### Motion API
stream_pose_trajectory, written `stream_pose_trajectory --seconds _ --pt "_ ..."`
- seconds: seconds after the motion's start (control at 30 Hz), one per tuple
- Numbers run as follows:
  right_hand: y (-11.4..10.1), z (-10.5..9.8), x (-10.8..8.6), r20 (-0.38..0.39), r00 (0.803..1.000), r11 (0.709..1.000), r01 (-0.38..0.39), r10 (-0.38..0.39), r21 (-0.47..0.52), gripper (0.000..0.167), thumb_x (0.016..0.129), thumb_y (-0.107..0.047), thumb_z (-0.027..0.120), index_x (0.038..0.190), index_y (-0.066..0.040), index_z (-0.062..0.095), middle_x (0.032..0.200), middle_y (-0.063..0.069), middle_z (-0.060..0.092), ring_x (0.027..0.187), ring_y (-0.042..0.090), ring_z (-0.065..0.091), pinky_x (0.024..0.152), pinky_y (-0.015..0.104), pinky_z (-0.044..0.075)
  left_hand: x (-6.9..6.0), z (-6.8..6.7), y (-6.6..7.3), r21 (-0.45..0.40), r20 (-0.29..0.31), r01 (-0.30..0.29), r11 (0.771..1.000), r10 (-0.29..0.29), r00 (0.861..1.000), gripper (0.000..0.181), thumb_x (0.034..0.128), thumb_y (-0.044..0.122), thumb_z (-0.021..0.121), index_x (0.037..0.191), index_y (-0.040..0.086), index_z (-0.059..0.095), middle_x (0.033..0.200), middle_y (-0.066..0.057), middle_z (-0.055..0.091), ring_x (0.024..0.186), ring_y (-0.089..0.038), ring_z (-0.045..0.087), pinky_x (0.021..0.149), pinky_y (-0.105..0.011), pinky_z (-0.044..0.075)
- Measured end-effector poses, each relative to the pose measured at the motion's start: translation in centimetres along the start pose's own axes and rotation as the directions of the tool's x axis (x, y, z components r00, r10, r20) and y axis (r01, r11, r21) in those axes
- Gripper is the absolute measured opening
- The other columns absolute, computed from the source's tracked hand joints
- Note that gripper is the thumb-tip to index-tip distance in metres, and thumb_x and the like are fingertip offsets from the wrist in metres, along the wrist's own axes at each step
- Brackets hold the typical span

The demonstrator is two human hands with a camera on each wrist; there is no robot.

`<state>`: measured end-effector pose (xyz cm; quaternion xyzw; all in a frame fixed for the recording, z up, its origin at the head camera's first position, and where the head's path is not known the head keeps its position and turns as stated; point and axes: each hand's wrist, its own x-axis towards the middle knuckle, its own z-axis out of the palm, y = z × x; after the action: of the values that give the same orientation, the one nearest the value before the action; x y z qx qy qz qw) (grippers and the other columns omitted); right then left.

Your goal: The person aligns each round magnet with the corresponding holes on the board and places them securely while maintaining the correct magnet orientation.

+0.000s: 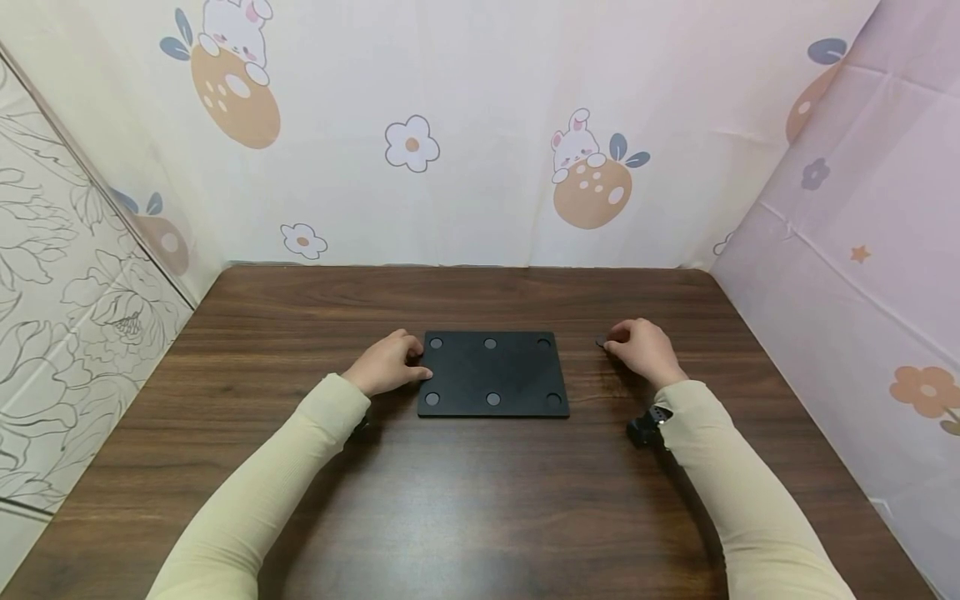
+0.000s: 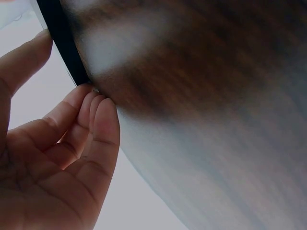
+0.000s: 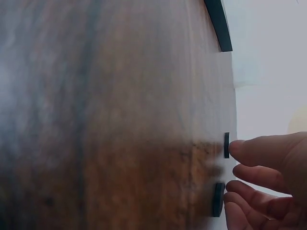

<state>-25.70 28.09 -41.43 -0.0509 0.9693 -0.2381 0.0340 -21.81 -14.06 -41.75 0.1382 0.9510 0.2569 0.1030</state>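
Observation:
A flat black board [image 1: 492, 375] with round recesses lies on the table; several recesses hold grey discs, while the two on its right side look dark. My left hand [image 1: 386, 363] holds the board's left edge, thumb on top and curled fingers against the side. In the left wrist view, the board [image 2: 62, 43] shows as a dark strip beside thumb and fingertips. To the right of the board, my right hand [image 1: 645, 348] reaches low over small black pieces. One thin piece [image 3: 227, 145] is at the thumb tip, another [image 3: 218, 200] by the other fingertips; neither looks clearly pinched.
The brown wooden table [image 1: 465, 517] runs back to a patterned curtain [image 1: 487, 167]. More printed cloth [image 1: 862, 208] borders the right side, and a flower-patterned panel [image 1: 67, 317] stands on the left. A small black device [image 1: 645, 427] sits at the right wrist.

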Motion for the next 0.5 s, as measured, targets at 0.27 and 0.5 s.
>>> stream_pose_trajectory --seconds 0.27,0.5 --pt "0.14 0.01 0.18 0.020 1.000 1.000 -0.008 0.008 -0.018 0.038 0.095 -0.017 0.061 0.124 0.008 0.062 0.120 0.028 0.063 0.107 0.043 0.060 0.089 0.056 0.049 0.05 0.05 -0.06 0.003 0.002 -0.004 1.000 0.004 1.000 0.048 0.0879 0.031 0.074 0.123 0.000 0.063 0.121 -0.012 0.058 0.113 -0.028 0.060 0.100 -0.044 0.049" --pt "0.13 0.01 0.37 0.020 1.000 0.999 -0.016 0.017 -0.029 0.034 0.095 -0.016 0.060 0.120 0.007 0.065 0.116 0.027 0.066 0.102 0.041 0.062 0.086 0.054 0.050 0.01 -0.02 0.03 0.005 0.008 0.007 1.000 -0.007 1.000 0.048 0.0879 0.031 0.074 0.124 0.001 0.063 0.121 -0.012 0.058 0.114 -0.028 0.060 0.100 -0.044 0.049"
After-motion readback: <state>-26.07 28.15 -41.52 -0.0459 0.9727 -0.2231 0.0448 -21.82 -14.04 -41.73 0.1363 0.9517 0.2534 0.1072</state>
